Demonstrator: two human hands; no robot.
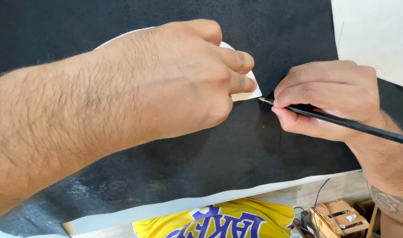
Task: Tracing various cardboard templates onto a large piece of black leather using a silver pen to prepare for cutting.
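Right hand (327,99) has a closed pinch grip on a thin black pencil (342,123). The pencil's long axis runs from lower right, out past the wrist, up and left to the tip, so it points left and slightly up. The tip sits just ahead of the grip, basically touching the black sheet (263,26) right beside the edge of the pale template (244,94).

Left hand (183,83) is fingers-down on that template, pressing it flat, so that grip is shut onto the piece rather than wrapped around it. Most of the template is hidden under the hand; only a curved rim and the corner by the fingertips show. From the pencil grip the template lies directly left, very close, and the right hand is clearly the nearer one to the tip.

The black sheet lies on the desk with a white edge (210,200) along its near side.
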